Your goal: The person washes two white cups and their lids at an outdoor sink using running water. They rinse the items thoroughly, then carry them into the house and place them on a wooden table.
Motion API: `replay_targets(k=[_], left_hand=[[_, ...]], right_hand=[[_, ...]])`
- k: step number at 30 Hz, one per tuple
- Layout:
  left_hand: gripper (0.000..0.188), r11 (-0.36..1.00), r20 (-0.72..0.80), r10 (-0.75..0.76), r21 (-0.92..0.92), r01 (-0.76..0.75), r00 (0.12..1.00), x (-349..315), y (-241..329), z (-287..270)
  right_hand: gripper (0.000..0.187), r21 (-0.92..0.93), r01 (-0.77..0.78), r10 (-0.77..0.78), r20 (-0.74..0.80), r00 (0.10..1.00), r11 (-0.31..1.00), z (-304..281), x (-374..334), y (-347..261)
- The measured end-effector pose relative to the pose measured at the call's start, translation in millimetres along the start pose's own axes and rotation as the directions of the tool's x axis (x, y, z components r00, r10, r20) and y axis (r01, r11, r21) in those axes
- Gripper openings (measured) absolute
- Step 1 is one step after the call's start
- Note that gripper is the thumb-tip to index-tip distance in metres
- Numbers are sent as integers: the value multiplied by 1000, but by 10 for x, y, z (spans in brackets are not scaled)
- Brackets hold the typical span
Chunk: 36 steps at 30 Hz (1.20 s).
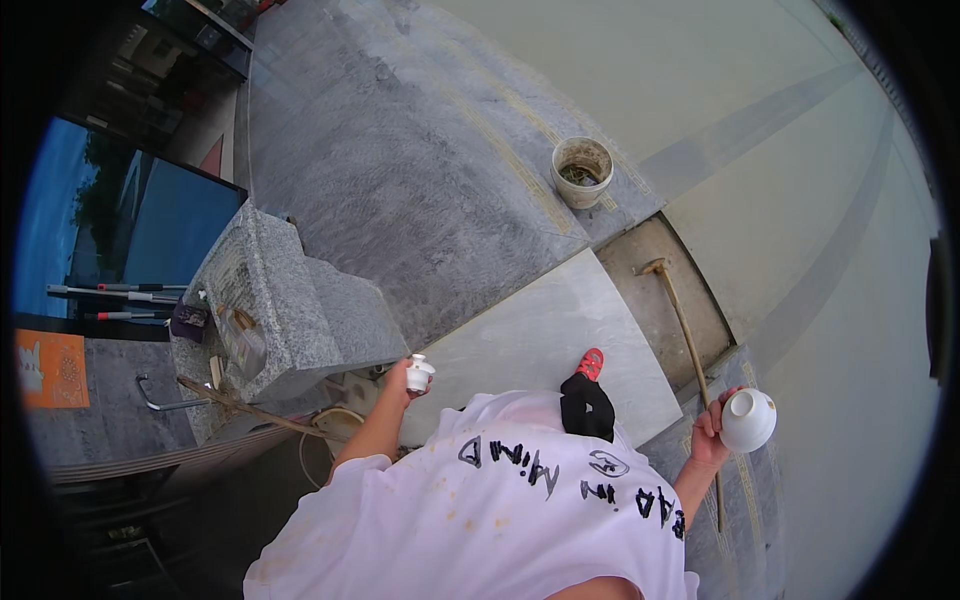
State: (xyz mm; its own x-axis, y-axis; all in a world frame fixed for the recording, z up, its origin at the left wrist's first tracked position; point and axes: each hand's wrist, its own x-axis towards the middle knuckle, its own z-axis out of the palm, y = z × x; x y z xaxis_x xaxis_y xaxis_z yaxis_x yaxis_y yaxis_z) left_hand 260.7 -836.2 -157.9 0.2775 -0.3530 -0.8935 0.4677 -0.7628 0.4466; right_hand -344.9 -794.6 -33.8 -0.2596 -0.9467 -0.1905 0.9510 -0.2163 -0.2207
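In my left hand (pixel 394 384) is a small white lidded cup (pixel 420 377) with a knob on top, held upright by its side. It is out beyond the corner of a grey granite block. My right hand (pixel 706 437) is stretched out to the right and grips a white bowl (pixel 755 428). The bowl is tipped so that its round foot faces up toward me, and its inside is hidden. The fingers wrap round the bowl's left side. My arms are spread wide apart, with my white shirt between them.
A dirty white bucket (pixel 563 188) stands ahead on grey paving. A long-handled hammer (pixel 683 325) leans across a sunken gap (pixel 640 245) beside a pale slab (pixel 500 335). At left are the granite block (pixel 280 310), a wooden stick (pixel 250 408) and an orange mat (pixel 60 372).
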Motion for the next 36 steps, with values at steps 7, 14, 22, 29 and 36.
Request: replay_targets(k=[7,14,22,29,36], left_hand=[[37,917,-84,8,-398,-41,996,-65,11,7],[38,760,-57,-174,-643,97,983,279,-288,-41],[37,661,-108,-179,-750,39,978,1351,1246,-372],[35,775,-148,102,-608,-172,984,2173,3877,-169],[37,642,-254,209,-693,-328,944,2823,5889,-83]], right_hand=[[39,-142,-268,280,77,957,953,561,1942,518],[37,-215,-486,521,154,840,847,1315,3563,1963],[37,-164,-545,569,282,773,822,2150,4890,3886],[38,-221,-562,604,263,752,797,2943,5961,5414],[39,-252,-610,657,213,723,752,3293,7325,6922]])
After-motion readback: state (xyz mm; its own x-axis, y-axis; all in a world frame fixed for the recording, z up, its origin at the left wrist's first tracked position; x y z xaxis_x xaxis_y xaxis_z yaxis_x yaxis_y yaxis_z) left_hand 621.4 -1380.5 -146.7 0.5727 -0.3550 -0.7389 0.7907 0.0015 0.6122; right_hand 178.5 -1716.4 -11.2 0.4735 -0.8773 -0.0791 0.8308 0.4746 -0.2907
